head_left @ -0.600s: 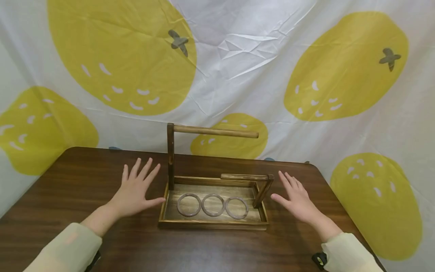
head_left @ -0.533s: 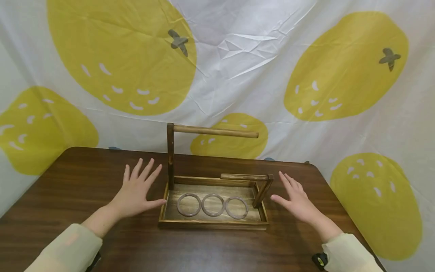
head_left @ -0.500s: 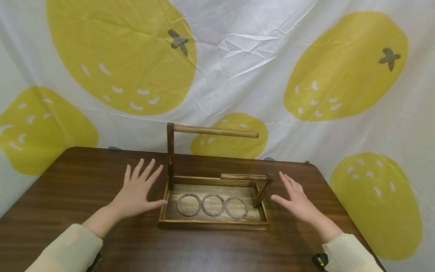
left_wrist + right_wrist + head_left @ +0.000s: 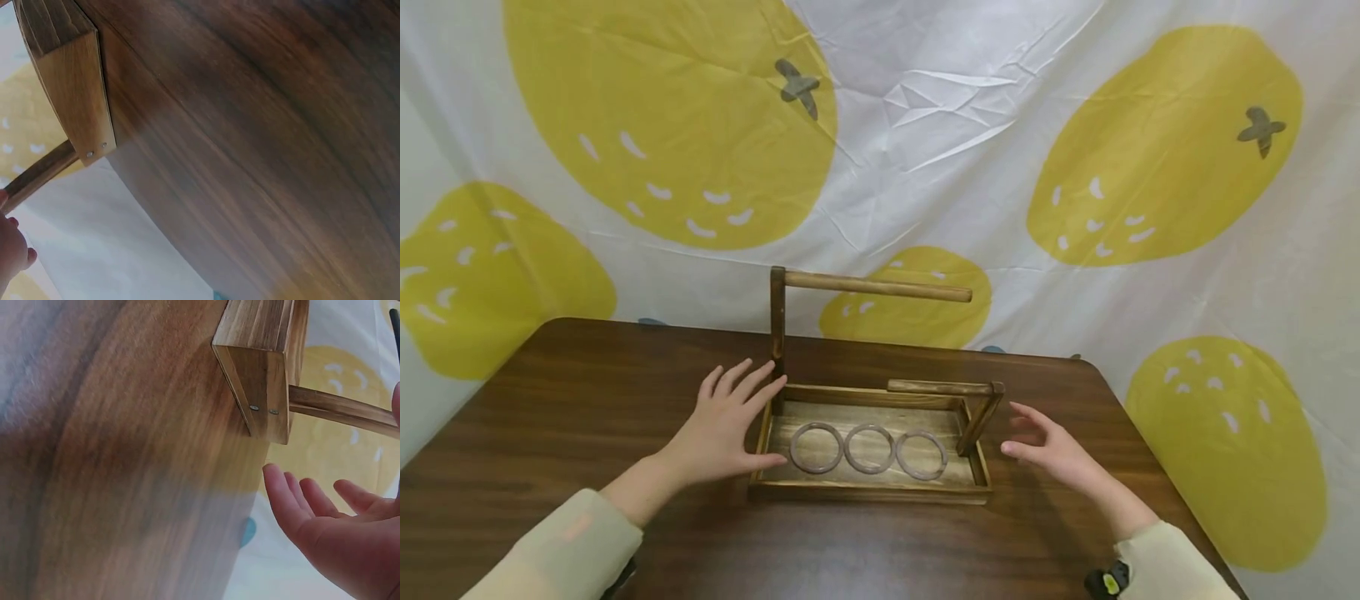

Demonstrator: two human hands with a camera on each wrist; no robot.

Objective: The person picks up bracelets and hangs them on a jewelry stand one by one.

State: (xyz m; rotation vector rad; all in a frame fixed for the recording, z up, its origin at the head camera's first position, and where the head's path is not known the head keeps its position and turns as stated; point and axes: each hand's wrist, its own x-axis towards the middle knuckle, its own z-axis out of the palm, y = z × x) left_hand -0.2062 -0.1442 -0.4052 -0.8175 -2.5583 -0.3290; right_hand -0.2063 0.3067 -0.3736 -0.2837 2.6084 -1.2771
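A wooden tray (image 4: 872,493) stands mid-table. Its left post (image 4: 778,333) carries a long rod (image 4: 880,286); a shorter post (image 4: 983,421) at the right carries a short rod (image 4: 936,387). Three greyish-purple rings (image 4: 816,471) lie side by side on the tray floor. At the tray's left end is my left hand (image 4: 722,433), fingers spread, thumb over the tray's edge; whether it touches is unclear. My right hand (image 4: 1052,450) hovers right of the short post, apart from it, fingers loosely bent and holding nothing. In the right wrist view, the right hand's fingers (image 4: 284,494) show beside the tray end.
Dark brown wooden table (image 4: 865,550) under the tray. Behind it hangs a white cloth (image 4: 917,183) printed with large yellow fruit. A dark device (image 4: 1107,581) sits at the right sleeve's cuff.
My left hand has moved right, toward the tray, its thumb now over the tray's edge. The right hand's fingers have bent and dipped slightly. The rings have not moved.
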